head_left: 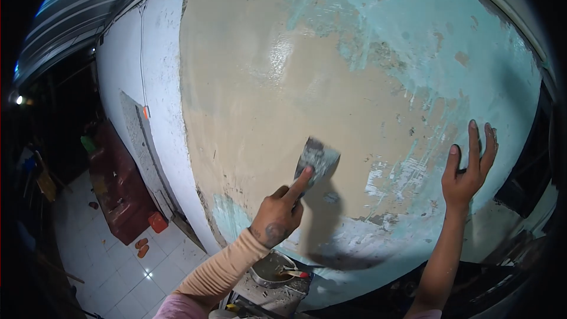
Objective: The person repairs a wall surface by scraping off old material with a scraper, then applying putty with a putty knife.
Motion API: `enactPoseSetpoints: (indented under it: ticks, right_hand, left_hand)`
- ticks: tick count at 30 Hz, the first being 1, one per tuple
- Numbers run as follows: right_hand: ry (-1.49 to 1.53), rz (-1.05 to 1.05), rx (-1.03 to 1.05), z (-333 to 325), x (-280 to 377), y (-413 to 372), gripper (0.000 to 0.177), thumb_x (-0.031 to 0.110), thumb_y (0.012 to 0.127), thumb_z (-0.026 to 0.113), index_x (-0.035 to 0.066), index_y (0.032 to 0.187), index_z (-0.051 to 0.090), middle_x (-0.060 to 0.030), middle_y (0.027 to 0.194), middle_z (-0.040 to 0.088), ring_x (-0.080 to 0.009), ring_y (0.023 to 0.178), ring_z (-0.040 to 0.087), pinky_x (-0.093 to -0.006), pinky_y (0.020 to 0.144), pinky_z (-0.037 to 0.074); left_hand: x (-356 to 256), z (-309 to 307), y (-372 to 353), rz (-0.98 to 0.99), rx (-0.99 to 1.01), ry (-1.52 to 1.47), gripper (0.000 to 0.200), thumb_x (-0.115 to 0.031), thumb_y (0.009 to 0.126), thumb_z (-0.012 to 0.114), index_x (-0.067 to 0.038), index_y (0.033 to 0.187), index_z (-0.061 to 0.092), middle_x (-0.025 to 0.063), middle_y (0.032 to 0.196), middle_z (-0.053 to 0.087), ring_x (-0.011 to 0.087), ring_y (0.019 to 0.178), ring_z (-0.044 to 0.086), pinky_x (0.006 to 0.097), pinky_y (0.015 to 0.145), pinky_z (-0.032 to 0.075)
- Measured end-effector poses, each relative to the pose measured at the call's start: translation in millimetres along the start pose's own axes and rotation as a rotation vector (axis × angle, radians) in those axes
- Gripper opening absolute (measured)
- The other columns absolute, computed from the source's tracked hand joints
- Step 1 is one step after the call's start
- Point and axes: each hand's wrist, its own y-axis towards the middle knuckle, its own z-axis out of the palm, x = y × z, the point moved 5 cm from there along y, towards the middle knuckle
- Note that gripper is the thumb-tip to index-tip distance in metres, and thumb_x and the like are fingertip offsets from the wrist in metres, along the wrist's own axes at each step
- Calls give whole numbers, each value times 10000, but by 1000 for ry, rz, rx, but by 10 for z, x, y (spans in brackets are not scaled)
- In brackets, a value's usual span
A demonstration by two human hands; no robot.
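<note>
My left hand (277,215) is closed round the handle of a wide metal scraper (319,158), its index finger stretched along the blade. The blade is smeared with grey residue and lies at the wall (254,112), over the beige part. Farther right, my right hand (468,177) has its fingers spread at the turquoise paint (502,100), holding nothing; whether the palm touches the wall is unclear. Flaked, whitish patches show between the two hands.
Below my left hand, a round container (270,269) with a red-tipped tool (295,273) stands on a dirty platform (269,299). Lower left are a dark red sofa (121,189), a red box (157,222) and orange sandals (142,247) on a tiled floor (133,283).
</note>
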Motion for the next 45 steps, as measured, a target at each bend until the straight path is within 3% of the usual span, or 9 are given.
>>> enactPoseSetpoints:
  ticks: [5,10,18,19,22,30,33,38,45]
  right_hand:
    - [35,-3,24,-21,-49,-29,447,222,992,573,49,1403,594,-213,1473,492,-413,1418,407,-591,1166,277]
    - [40,13,66,-79,-150,-169,454,212,985,569,43,1406,588,-213,1482,484,-413,1418,416,-587,1170,274]
    - [20,5,62,-63,-118,-155,468,208,975,574,21,1404,581,-236,1479,485,-424,1408,429,-584,1165,286]
    - [19,1,58,-69,-124,-152,468,209,976,573,18,1402,580,-238,1479,486,-426,1408,429,-584,1164,288]
    - [18,2,62,-81,-107,-171,469,214,979,569,11,1402,578,-240,1477,490,-427,1409,428,-583,1164,290]
    - [53,-6,60,-97,-143,-184,484,199,962,580,7,1406,569,-244,1471,491,-434,1407,429,-585,1171,284]
    - [70,9,50,-98,-127,-182,491,195,955,585,1,1405,564,-243,1472,486,-439,1405,427,-591,1172,281]
    - [69,32,41,-121,-133,-189,484,190,955,582,-5,1397,567,-243,1466,493,-437,1406,427,-588,1174,277]
    - [88,52,27,-96,-101,-197,473,176,956,583,-14,1388,573,-233,1459,507,-434,1405,431,-578,1176,281]
  left_hand:
    - [-344,-243,654,85,-77,-52,793,50,824,583,-156,1563,383,199,729,593,364,637,624,435,655,525]
    - [59,-8,-122,60,0,35,803,56,821,573,-175,1568,392,212,744,605,378,674,645,449,710,542]
    - [-27,-156,137,-67,81,48,786,58,821,569,-162,1558,408,214,776,621,368,698,659,416,700,549]
    - [86,-59,-9,71,30,56,858,46,800,576,-194,1588,335,213,740,600,391,665,625,480,671,520]
    - [-83,-259,320,46,-25,44,773,39,819,563,-155,1552,416,207,750,608,363,653,631,419,668,528]
    - [-141,-323,442,9,34,0,764,58,817,529,-145,1546,426,258,899,683,404,886,712,394,908,542]
    - [-463,-568,949,-32,35,-21,758,62,814,529,-137,1539,432,269,920,688,410,904,714,392,890,547]
    - [-340,-486,589,184,-33,65,758,45,817,548,-130,1543,419,296,847,644,411,732,673,404,725,552]
    - [-442,-626,843,122,34,6,780,58,816,537,-128,1559,389,273,778,633,406,676,655,425,681,527]
